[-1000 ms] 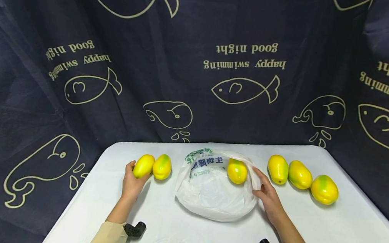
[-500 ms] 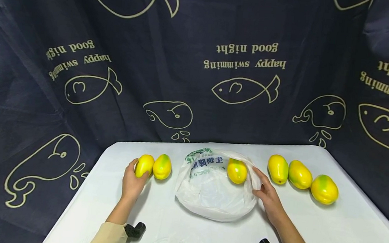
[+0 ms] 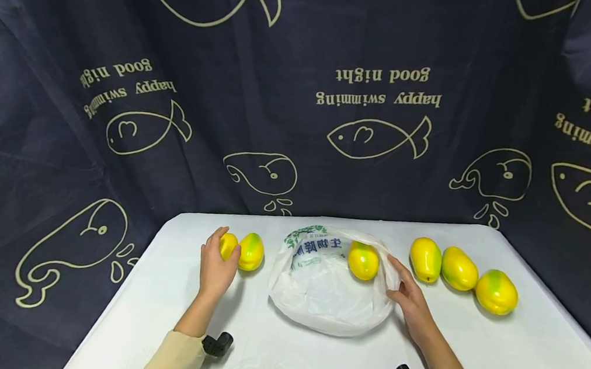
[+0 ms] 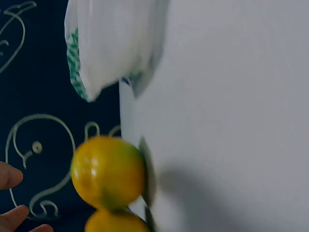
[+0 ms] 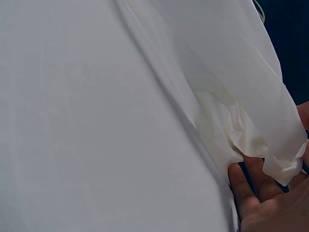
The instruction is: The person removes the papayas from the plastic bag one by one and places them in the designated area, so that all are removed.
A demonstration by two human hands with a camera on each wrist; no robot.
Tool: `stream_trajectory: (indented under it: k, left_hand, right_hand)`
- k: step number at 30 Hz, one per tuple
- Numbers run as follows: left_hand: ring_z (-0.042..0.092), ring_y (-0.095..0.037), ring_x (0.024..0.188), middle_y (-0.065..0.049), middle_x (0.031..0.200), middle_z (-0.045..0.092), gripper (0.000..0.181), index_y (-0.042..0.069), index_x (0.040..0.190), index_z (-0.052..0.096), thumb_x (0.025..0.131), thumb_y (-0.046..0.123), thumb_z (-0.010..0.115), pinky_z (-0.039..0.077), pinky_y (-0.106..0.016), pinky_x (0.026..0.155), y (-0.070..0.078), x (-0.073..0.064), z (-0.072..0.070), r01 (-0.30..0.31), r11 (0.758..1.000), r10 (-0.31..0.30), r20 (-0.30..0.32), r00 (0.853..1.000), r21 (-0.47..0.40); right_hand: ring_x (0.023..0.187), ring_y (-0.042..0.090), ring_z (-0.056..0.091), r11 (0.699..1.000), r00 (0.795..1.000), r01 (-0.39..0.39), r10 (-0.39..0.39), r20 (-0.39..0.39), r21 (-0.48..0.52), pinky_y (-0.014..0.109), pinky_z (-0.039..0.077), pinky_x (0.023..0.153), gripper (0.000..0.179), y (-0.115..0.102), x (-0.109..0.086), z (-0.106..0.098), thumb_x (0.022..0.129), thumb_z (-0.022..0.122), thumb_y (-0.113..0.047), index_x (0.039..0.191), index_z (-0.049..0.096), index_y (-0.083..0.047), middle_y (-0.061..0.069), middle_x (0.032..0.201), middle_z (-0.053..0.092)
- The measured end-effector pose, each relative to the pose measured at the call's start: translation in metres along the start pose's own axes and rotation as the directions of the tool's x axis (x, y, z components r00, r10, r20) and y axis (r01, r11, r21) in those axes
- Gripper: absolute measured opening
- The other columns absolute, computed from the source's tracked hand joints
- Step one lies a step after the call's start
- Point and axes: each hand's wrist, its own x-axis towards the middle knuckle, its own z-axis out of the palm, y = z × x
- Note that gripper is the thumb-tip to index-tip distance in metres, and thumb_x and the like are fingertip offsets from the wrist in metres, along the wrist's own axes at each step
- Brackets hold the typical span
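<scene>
In the head view my left hand (image 3: 218, 266) is by a yellow mango-like fruit (image 3: 228, 245), partly hidden behind it. In the left wrist view the fingers (image 4: 9, 175) are spread and apart from the nearer fruit (image 4: 108, 171). Beside the first fruit lies another mango-like fruit (image 3: 251, 252) with a green patch. My right hand (image 3: 412, 303) grips the right rim of a white plastic bag (image 3: 333, 325), its mouth facing up. One yellow fruit (image 3: 363, 262) sits inside the bag on the right. In the right wrist view, bag film (image 5: 270, 145) lies between the thumb and fingers.
To the right of the bag, three more yellow-green fruits (image 3: 459, 269) lie in a row on the white table (image 3: 280, 362). A dark cloth (image 3: 261, 99) with fish drawings hangs behind the table.
The left hand has come off the left fruit, moving up and slightly right, fingers now apart from it. The head view has shifted slightly. The right hand still holds the bag rim.
</scene>
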Motion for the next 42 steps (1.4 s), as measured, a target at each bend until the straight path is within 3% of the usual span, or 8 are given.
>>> stream_trajectory:
  k: [5,14,19,28,32,37,42]
  left_hand:
    - [0.040,-0.033,0.145,-0.013,0.152,0.047,0.052,0.008,0.141,0.051,0.091,0.010,0.065,0.031,-0.051,0.122,0.026,-0.005,0.010,-0.056,0.996,0.057,0.005,0.998,-0.075]
    - [0.047,-0.030,0.139,-0.009,0.148,0.050,0.052,0.014,0.143,0.050,0.093,0.017,0.066,0.039,-0.052,0.117,0.063,-0.008,0.033,-0.090,0.990,0.101,0.095,0.990,-0.112]
    - [0.051,-0.031,0.134,-0.011,0.144,0.053,0.052,0.014,0.142,0.051,0.093,0.017,0.067,0.044,-0.052,0.111,0.074,-0.009,0.051,-0.096,0.989,0.109,0.114,0.987,-0.112]
    - [0.053,-0.032,0.133,-0.011,0.144,0.053,0.052,0.013,0.143,0.050,0.093,0.018,0.066,0.046,-0.050,0.110,0.094,-0.017,0.082,-0.086,0.984,0.118,0.205,0.972,-0.159]
    - [0.054,-0.033,0.130,-0.012,0.142,0.053,0.054,0.011,0.143,0.050,0.092,0.019,0.067,0.046,-0.051,0.108,0.097,-0.020,0.098,-0.102,0.983,0.137,0.243,0.960,-0.151]
    - [0.054,-0.032,0.130,-0.013,0.144,0.052,0.056,0.012,0.144,0.048,0.092,0.023,0.067,0.048,-0.051,0.106,0.103,-0.025,0.111,-0.075,0.989,0.113,0.312,0.943,-0.131]
    - [0.057,-0.033,0.127,-0.015,0.143,0.052,0.059,0.010,0.145,0.046,0.092,0.024,0.068,0.050,-0.048,0.104,0.108,-0.031,0.123,-0.044,0.990,0.092,0.375,0.923,-0.134]
  right_hand:
    - [0.157,0.032,0.003,1.000,1.000,0.011,-0.011,-0.003,0.007,-0.008,0.015,0.104,0.072,0.000,-0.001,0.000,0.090,0.050,0.005,0.157,0.029,-0.011,0.014,0.168,0.016]
    - [0.156,0.034,0.001,1.000,1.000,-0.013,0.013,-0.009,-0.003,-0.010,0.014,0.101,0.073,-0.003,0.000,0.001,0.090,0.051,0.003,0.158,0.029,-0.012,0.012,0.169,0.015]
    - [0.156,0.036,0.002,1.000,1.000,-0.005,0.004,-0.009,-0.006,-0.010,0.014,0.101,0.073,-0.002,0.000,0.001,0.090,0.051,0.003,0.158,0.028,-0.012,0.013,0.168,0.016]
    - [0.156,0.037,0.001,1.000,1.000,0.024,-0.024,-0.005,0.016,-0.009,0.015,0.102,0.072,0.002,0.000,0.000,0.090,0.052,0.005,0.157,0.030,-0.009,0.015,0.167,0.017]
    - [0.157,0.032,0.002,0.999,0.999,0.032,-0.031,-0.006,0.021,-0.008,0.015,0.103,0.072,0.002,0.000,-0.001,0.090,0.052,0.005,0.157,0.030,-0.009,0.016,0.167,0.016]
    - [0.156,0.017,0.009,0.999,1.000,0.030,-0.030,-0.008,0.022,-0.007,0.018,0.104,0.072,0.003,0.000,-0.001,0.089,0.051,0.006,0.156,0.031,-0.009,0.016,0.167,0.016]
    - [0.157,0.030,0.006,1.000,1.000,0.013,-0.013,-0.008,0.022,-0.008,0.017,0.102,0.072,0.002,0.000,0.000,0.089,0.052,0.005,0.157,0.031,-0.011,0.015,0.168,0.016]
